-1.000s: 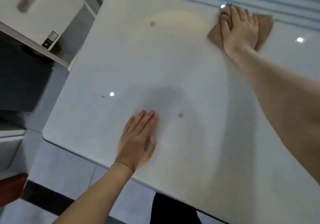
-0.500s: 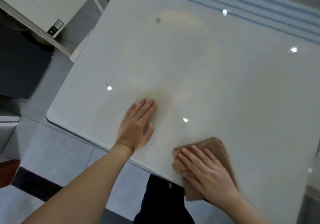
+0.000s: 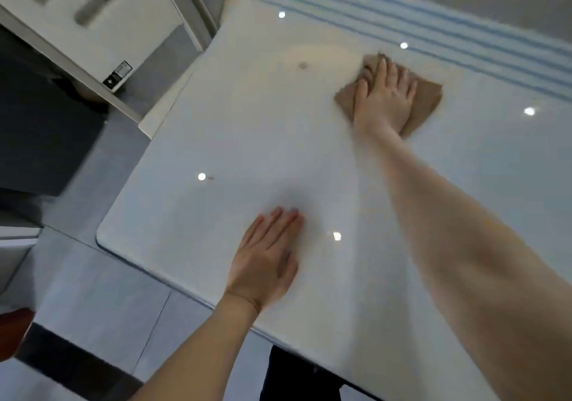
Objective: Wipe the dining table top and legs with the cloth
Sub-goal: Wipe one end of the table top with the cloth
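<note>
Cloth point(image 3: 424, 97) flat under right hand point(image 3: 383, 97), open-palmed grip; left hand point(image 3: 266, 261) open on table point(image 3: 185, 208).

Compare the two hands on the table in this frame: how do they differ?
The right hand presses a brown cloth; the left hand lies bare on the table. The right is reached far out near the blue stripes; the left sits near the front edge. Both are flat, palm down.

The table top point(image 3: 216, 140) lies bare — only the left hand point(image 3: 263, 264) and the cloth point(image 3: 427, 97) occupy it.
</note>
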